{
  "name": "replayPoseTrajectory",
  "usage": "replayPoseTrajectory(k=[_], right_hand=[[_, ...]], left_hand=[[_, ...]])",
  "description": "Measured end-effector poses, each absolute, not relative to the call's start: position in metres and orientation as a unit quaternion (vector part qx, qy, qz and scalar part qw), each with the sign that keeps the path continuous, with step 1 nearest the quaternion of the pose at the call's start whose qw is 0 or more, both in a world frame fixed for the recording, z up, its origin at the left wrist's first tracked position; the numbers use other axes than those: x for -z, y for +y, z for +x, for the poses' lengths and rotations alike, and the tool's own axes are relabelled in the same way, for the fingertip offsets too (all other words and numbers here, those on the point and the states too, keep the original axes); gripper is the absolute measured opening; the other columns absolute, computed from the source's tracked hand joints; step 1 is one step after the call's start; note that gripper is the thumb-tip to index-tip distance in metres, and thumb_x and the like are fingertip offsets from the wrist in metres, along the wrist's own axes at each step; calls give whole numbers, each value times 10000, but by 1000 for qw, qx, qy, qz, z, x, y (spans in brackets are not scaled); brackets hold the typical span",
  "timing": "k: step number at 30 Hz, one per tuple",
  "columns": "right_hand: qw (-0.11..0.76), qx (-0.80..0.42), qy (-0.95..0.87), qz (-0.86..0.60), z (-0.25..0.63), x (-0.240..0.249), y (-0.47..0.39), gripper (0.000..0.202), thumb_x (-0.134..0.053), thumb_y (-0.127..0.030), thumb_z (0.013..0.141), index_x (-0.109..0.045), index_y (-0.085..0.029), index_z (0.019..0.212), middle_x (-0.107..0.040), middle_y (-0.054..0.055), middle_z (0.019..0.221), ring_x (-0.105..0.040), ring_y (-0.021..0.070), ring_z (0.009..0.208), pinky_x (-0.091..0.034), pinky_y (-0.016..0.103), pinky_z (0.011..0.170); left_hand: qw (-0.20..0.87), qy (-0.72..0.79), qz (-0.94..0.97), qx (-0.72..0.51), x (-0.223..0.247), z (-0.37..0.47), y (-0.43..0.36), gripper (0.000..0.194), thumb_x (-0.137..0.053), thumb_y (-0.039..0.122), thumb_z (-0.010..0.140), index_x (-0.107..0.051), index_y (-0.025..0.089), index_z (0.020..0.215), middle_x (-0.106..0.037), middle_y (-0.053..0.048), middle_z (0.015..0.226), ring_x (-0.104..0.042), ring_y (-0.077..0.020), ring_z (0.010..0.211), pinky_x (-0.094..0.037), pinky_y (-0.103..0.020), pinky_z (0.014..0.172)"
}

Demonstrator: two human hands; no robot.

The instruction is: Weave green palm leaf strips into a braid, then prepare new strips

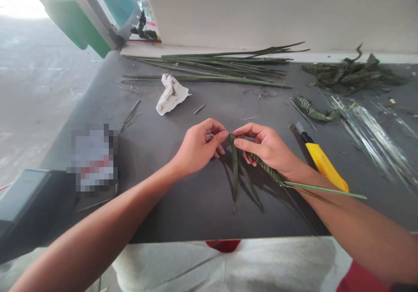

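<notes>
A braided green leaf piece [268,168] lies under my right hand [266,147], whose fingers are closed on its upper end. Loose leaf strips [235,170] hang down from that end, and a pale green stem [326,188] sticks out to the right across my right forearm. My left hand [204,144] pinches the tip of the piece between thumb and forefinger, close beside the right fingertips. Both hands are just above the dark grey table [196,213].
Long green leaves [215,68] lie along the back edge beside crumpled white paper [170,95]. To the right are a yellow cutter [326,166], a finished-looking braided piece [313,110], clear plastic strips [369,131] and a dark leaf pile [352,75]. A blurred-out object [94,159] sits left.
</notes>
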State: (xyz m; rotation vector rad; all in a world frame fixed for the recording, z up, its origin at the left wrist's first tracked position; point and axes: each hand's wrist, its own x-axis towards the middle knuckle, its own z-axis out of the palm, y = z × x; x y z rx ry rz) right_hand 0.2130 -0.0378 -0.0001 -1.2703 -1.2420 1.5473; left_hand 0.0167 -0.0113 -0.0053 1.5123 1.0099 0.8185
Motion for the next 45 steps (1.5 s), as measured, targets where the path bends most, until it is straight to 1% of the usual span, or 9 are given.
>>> replayPoseTrajectory(k=[7, 12, 15, 19, 26, 31, 38, 42, 45], right_hand=[[378, -580, -517, -504, 213, 7, -39, 285, -809, -366, 784, -677, -212, 984, -687, -9, 812, -561, 85, 437, -453, 228, 368], [363, -516, -568, -528, 213, 10, -41, 256, -794, -388, 806, -677, -229, 969, -621, -39, 597, -549, 120, 419, -414, 245, 390], [364, -484, -589, -536, 212, 8, -44, 230, -778, -366, 820, -677, -226, 974, -657, -27, 653, -527, 105, 419, -390, 246, 405], [369, -386, -650, -542, 210, 7, -46, 185, -755, -308, 834, -689, -212, 977, -707, -4, 761, -521, 89, 450, -396, 251, 448], [367, -147, -787, -474, 211, 13, -46, 174, -722, -154, 829, -687, -219, 987, -736, -13, 812, -621, 114, 584, -497, 247, 601], [358, -73, -822, -437, 212, 12, -47, 226, -692, -112, 856, -650, -225, 1048, -762, 3, 920, -693, 139, 703, -535, 251, 684], [360, -53, -828, -426, 211, 11, -48, 224, -686, -105, 863, -637, -222, 1048, -765, 4, 931, -716, 146, 744, -540, 247, 704], [365, -83, -815, -443, 210, 11, -48, 190, -690, -130, 855, -660, -229, 1014, -759, -3, 879, -690, 137, 677, -527, 252, 660], [374, -152, -780, -478, 209, 10, -48, 163, -722, -169, 825, -678, -229, 970, -750, -16, 832, -638, 113, 572, -507, 253, 595]], left_hand=[[524, 417, 667, -327, 4, 14, -9, 89, -553, 222, 946, -530, 173, 875, -611, 4, 730, -678, -116, 590, -550, -202, 496], [516, 433, 654, -344, 6, 10, -1, 103, -555, 238, 945, -507, 181, 874, -591, 11, 760, -675, -116, 586, -549, -208, 476], [531, 417, 659, -331, 6, 9, 2, 139, -588, 299, 938, -557, 166, 915, -622, -9, 797, -675, -123, 606, -543, -214, 478], [509, 419, 694, -290, 4, 9, 0, 192, -628, 349, 920, -611, 158, 905, -647, -6, 731, -658, -125, 594, -533, -224, 514], [412, 428, 764, -251, 2, 8, -1, 71, -559, 189, 915, -588, 178, 852, -642, 33, 606, -647, -120, 578, -484, -230, 622], [353, 408, 802, -256, 5, 7, -1, 97, -502, 135, 922, -562, 185, 865, -605, 49, 607, -596, -110, 566, -441, -234, 637], [288, 385, 834, -271, 9, 7, -1, 102, -486, 127, 929, -527, 188, 858, -619, 25, 704, -569, -120, 621, -417, -255, 681], [285, 388, 833, -273, 8, 7, -2, 114, -481, 118, 924, -513, 192, 843, -619, 23, 718, -560, -120, 624, -410, -256, 676], [286, 398, 828, -273, 7, 7, -2, 123, -473, 109, 917, -502, 196, 834, -602, 33, 678, -548, -120, 599, -405, -262, 670]])
